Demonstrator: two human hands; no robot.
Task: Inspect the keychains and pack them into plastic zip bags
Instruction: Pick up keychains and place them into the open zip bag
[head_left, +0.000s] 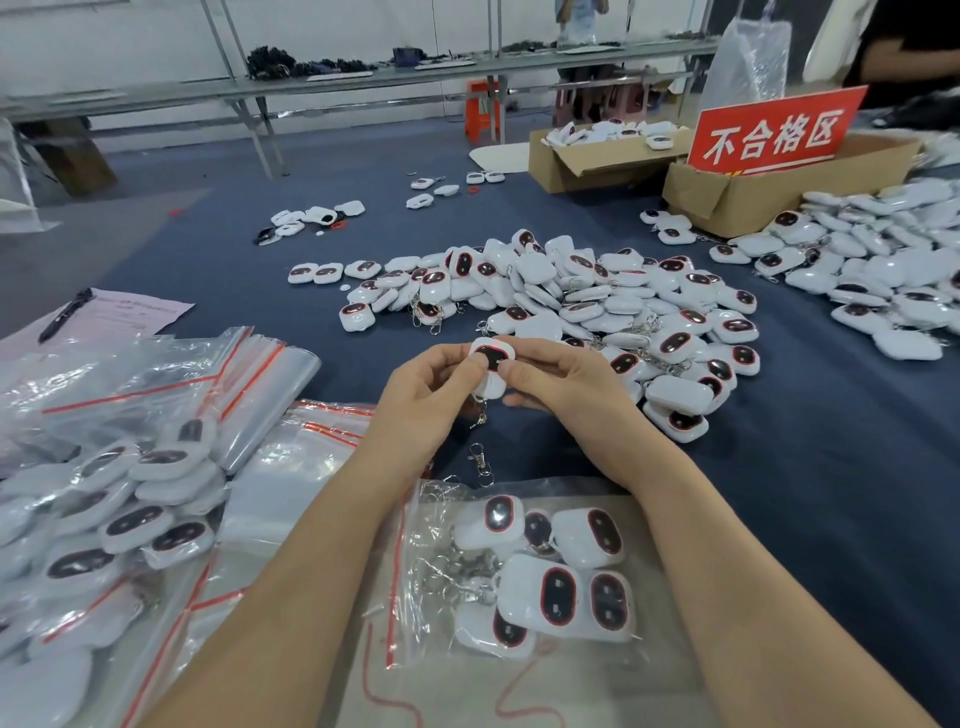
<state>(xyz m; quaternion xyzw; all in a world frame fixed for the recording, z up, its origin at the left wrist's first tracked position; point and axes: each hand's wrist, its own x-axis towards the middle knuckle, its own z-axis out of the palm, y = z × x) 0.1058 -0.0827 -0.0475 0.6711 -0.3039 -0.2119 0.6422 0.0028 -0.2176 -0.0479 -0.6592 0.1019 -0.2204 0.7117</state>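
Note:
Both hands hold one white keychain (491, 364) with a dark red-rimmed window above the blue table. My left hand (428, 395) grips its left side and my right hand (558, 382) pinches its right side. Its metal clasp (479, 457) hangs below. A big pile of loose keychains (597, 306) lies just beyond my hands. Under my forearms lies an open zip bag (519, 597) with several keychains inside. Filled zip bags (104, 519) sit at the left, and empty zip bags (249, 384) are stacked beside them.
A cardboard box (748, 195) with a red sign (774, 132) stands at the back right, another box (592, 161) to its left. More keychains (883, 260) are heaped at the right. A paper sheet and pen (65, 314) lie at the left. A person's arm (909, 57) shows at the top right.

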